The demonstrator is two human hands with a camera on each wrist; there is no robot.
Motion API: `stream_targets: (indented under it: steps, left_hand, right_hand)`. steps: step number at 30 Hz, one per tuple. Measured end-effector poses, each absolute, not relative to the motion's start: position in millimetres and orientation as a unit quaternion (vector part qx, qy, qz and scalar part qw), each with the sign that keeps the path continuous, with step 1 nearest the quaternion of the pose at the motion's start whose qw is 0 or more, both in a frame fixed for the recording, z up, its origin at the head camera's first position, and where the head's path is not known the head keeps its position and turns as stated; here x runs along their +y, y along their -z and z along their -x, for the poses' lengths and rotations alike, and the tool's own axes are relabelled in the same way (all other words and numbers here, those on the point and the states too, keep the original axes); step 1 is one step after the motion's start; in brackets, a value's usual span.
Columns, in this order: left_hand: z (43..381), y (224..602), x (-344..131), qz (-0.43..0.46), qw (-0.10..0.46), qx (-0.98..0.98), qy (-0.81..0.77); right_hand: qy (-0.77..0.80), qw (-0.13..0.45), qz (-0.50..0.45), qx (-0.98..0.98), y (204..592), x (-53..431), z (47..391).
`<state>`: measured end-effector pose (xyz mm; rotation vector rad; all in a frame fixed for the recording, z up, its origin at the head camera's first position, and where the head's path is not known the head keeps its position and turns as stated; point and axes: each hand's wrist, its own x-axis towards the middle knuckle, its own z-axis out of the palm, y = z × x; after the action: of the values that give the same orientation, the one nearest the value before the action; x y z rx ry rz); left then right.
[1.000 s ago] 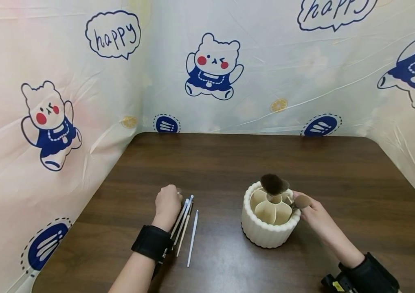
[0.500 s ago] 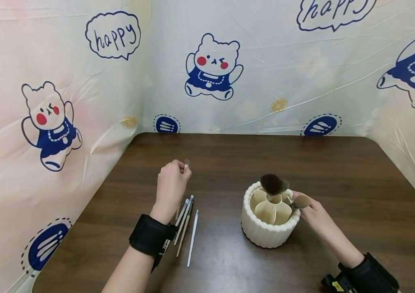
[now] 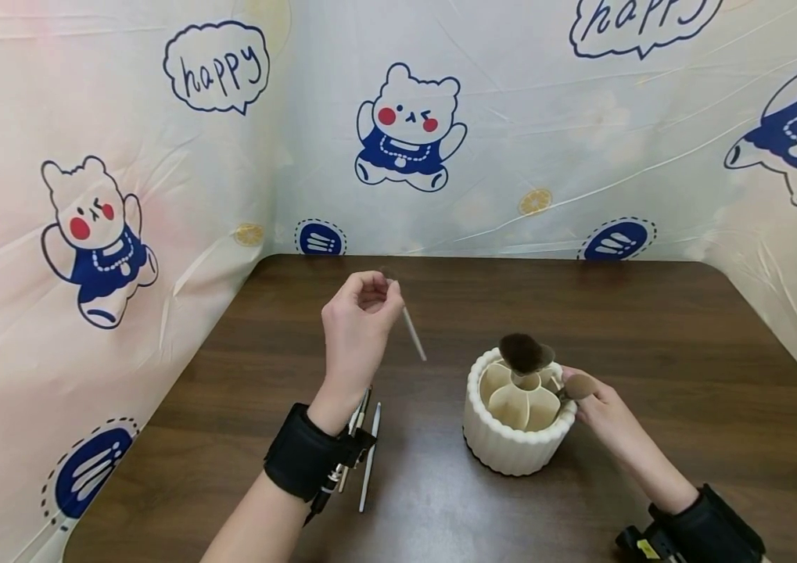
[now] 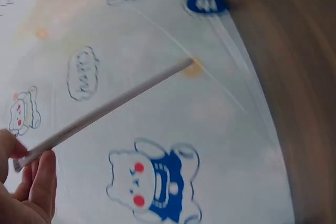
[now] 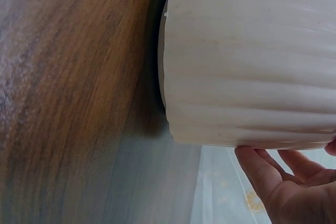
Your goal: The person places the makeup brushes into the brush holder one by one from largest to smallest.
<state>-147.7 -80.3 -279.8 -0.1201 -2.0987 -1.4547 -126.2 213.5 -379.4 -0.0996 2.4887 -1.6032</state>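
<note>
The brush (image 3: 415, 336) is hanging at the upper middle of the head view; the left hand (image 3: 357, 328) is pinching it near 1 end, the handle slanting down and right. It is looking light, stiff and thin, probably smooth enough to be slipping in a loose pinch; mid-handle is likely offering the steadier hold.

The cup (image 3: 518, 453) is standing on the surface (image 3: 461, 313), right of centre, seeming rigid and heavier, its ribbed wall giving good purchase. The right hand (image 3: 602, 403) is touching its right side; whether the fingers are gripping, I cannot tell.

Counting: 1 cup, 2 hands, 1 raised brush, at least 2 cup brushes (image 3: 523, 354), 1 white brush (image 3: 370, 461) lying lower centre, and other brushes (image 3: 359, 420), partly hidden and uncountable, lying beside it.
</note>
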Motion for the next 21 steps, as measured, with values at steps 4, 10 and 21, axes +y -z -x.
stream_targets:
  steps: [4, 10, 21]
  left_hand:
    - [149, 277, -67, 0.051, 0.280, -0.731, 0.620]
    - [155, 277, -46, 0.086, 0.290, -0.704, 0.643]
    - [159, 310, -21, 0.101, 0.226, -0.735, 0.631]
  right_hand:
    - [0.536, 0.087, 0.037, 0.839, 380, 214, 127]
    - [0.535, 0.087, 0.035, 0.840, 381, 214, 127]
    - [0.541, 0.087, 0.035, 0.836, 381, 215, 127]
